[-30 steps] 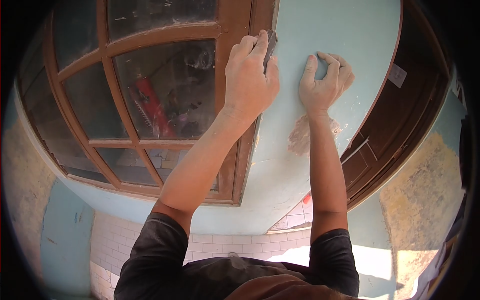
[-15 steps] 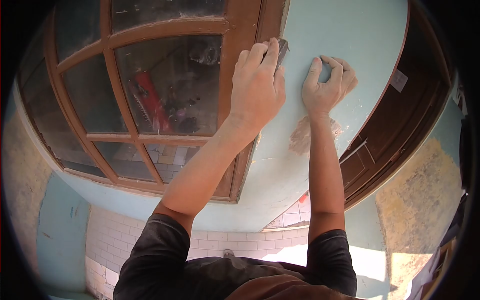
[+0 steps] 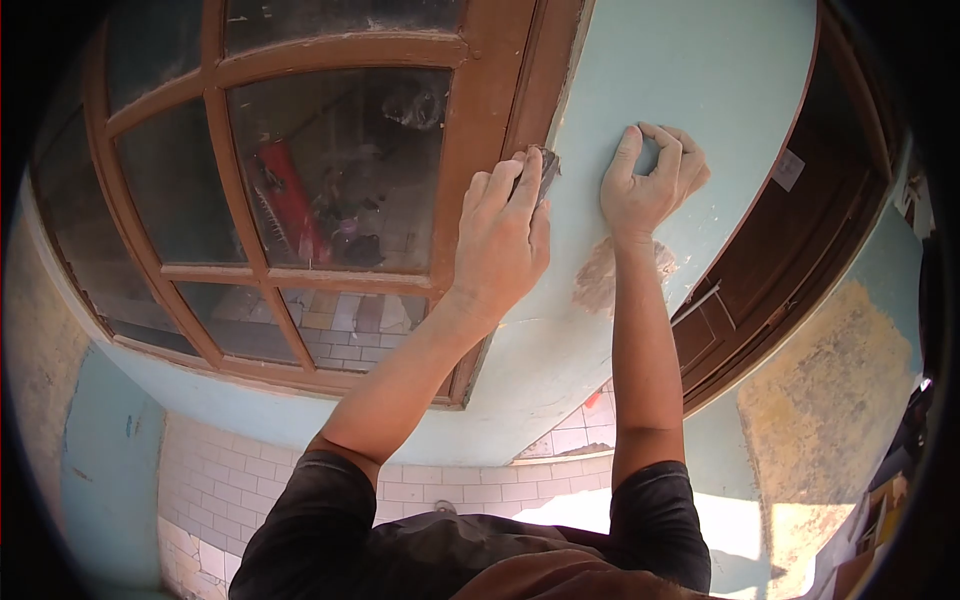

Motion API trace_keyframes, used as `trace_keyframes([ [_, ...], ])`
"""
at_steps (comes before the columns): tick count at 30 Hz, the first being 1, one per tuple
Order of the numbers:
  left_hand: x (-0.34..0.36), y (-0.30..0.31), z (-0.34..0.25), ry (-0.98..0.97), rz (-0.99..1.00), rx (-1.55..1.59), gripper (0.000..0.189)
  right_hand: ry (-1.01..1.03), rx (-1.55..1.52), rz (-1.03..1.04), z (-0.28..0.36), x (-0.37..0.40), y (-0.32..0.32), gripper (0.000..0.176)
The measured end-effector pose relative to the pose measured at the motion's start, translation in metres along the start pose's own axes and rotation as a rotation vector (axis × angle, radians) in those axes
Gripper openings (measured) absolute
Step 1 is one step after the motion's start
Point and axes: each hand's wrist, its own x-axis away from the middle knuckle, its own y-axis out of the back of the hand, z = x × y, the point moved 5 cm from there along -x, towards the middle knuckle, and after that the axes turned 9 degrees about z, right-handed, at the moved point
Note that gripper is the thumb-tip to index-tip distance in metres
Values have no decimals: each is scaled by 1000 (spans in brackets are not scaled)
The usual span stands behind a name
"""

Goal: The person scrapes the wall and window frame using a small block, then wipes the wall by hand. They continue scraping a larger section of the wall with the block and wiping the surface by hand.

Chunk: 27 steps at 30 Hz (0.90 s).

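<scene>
My left hand (image 3: 502, 225) is closed around a small dark, flat piece that looks like folded sandpaper (image 3: 548, 172). It presses this piece at the right edge of the brown wooden window frame (image 3: 520, 95), where the frame meets the pale blue wall (image 3: 690, 60). Most of the piece is hidden under the fingers. Further right, my right hand (image 3: 652, 182) rests against the wall with bent fingers. Its thumb stands apart from them, and bare wall shows through the gap. Just below its wrist is a rough patch of chipped paint (image 3: 595, 280).
Window panes (image 3: 340, 170) set in brown bars fill the left, with a red object (image 3: 290, 200) seen behind the glass. A dark brown door (image 3: 760, 270) stands at the right. White tiles (image 3: 400, 490) run below, and stained wall (image 3: 830, 390) shows at lower right.
My left hand has slid down along the window frame's edge with the dark piece in it. My right hand keeps nearly the same place on the wall. The view has shifted slightly.
</scene>
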Motion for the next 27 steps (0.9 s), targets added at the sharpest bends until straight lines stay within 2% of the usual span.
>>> trace_keyframes([
  [5,-50,12,-4,-9,-28,82,51,-5,-2,17,1,-1,-1,8],
  [9,-29,6,-4,8,-69,105,51,-13,-8,15,2,2,-1,7],
  [11,-22,7,-5,-19,-26,19,51,-1,-13,17,1,3,-1,6],
  [14,-57,15,-7,-78,-69,-38,52,24,-14,15,4,0,-2,6],
  [17,-69,18,-15,-52,-89,-70,52,14,-10,23,5,1,-3,6],
  [20,-26,8,-16,0,-25,-83,52,6,-21,18,8,4,-4,7],
  [23,-22,7,-5,4,-31,20,53,22,-28,26,10,5,-4,7],
  [27,-55,13,-7,53,10,98,53,20,-48,41,11,11,-2,6],
])
